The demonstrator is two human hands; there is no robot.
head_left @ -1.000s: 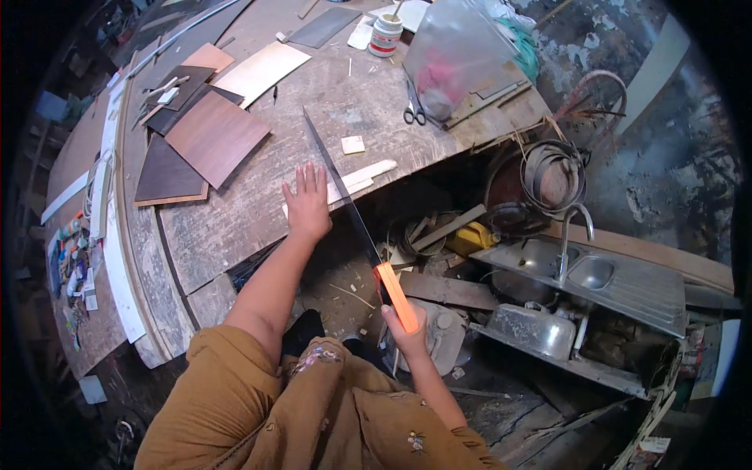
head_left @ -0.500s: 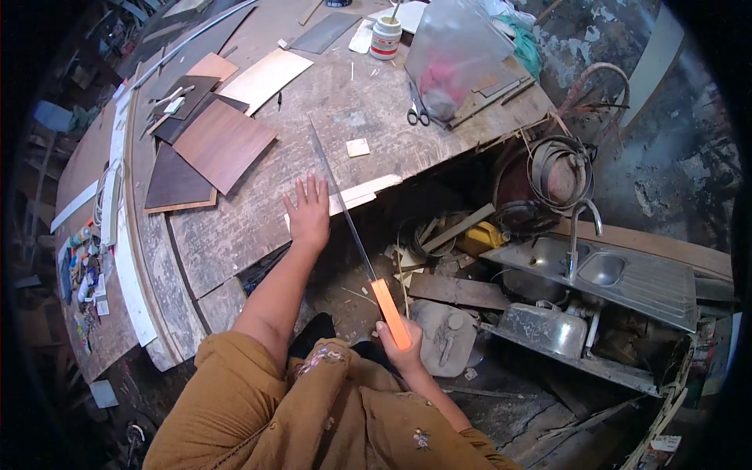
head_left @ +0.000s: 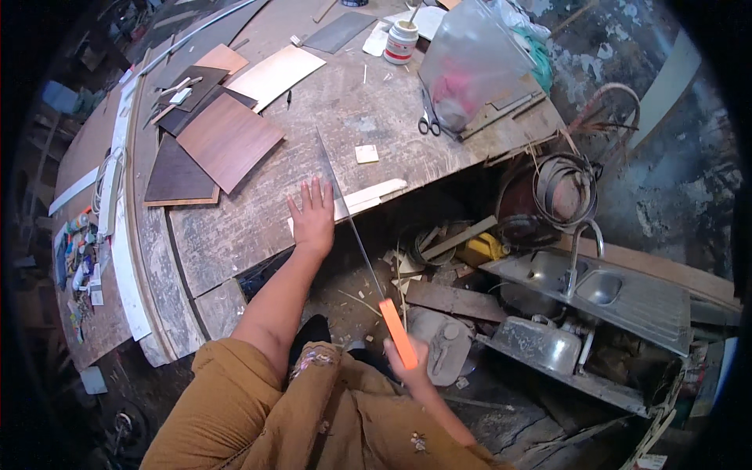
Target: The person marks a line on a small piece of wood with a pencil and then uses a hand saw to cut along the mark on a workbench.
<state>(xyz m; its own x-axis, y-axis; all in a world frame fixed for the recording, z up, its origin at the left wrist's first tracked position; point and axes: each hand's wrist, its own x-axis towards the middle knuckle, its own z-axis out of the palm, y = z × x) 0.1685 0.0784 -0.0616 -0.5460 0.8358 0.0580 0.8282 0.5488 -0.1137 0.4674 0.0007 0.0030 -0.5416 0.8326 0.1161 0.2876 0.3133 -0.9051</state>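
My right hand [head_left: 411, 365] is wrapped round the orange handle of a handsaw [head_left: 399, 333]. Its long thin blade slants up and away across a pale wood strip [head_left: 372, 193] at the bench's front edge. Just left of the blade, my left hand [head_left: 313, 218] presses flat on the strip, fingers spread. Part of the strip lies hidden under that palm. Beyond it, a small pale wood square [head_left: 366, 153] rests on the worn wooden bench [head_left: 258, 211].
Veneer sheets [head_left: 231, 142] overlap at the bench's left. Scissors [head_left: 428, 119], a white jar [head_left: 401, 42] and a clear plastic bag [head_left: 474, 63] stand farther back. Below right are a steel sink [head_left: 595, 290], a grey jerrycan [head_left: 439, 345] and a yellow container [head_left: 482, 249].
The saw has been drawn back toward me, its handle now lower and slightly farther right. My left hand stays on the strip. The whole view has shifted a little.
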